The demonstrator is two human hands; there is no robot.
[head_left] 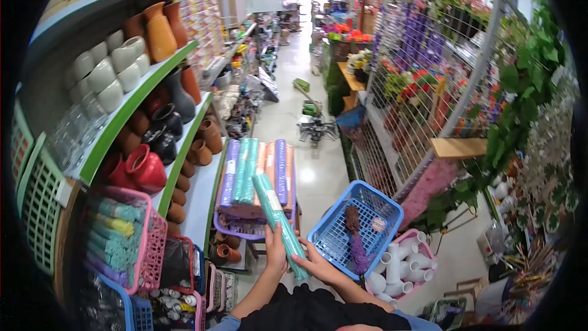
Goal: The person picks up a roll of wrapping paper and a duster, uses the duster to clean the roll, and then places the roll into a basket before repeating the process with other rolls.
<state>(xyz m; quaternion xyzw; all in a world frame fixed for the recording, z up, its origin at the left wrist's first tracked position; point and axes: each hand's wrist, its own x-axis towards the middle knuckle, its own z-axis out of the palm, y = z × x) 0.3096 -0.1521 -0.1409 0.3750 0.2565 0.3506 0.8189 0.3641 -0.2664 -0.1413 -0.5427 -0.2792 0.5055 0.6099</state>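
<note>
A teal roll in clear wrap, with a pale label on it, slants across in front of me. My left hand grips it from the left, below its middle. Near its lower end, my right hand has closed on the right side. Just beyond the roll's upper end lie stacked purple, teal and orange rolls in a purple basket. To the right of my hands is a blue basket holding a bundle with a brown top and purple lower part.
White tube-shaped vases fill a pink basket at the lower right. Shelves on the left carry white pots, a red vase and brown pots. Dark items lie in the aisle. A wire rack stands on the right.
</note>
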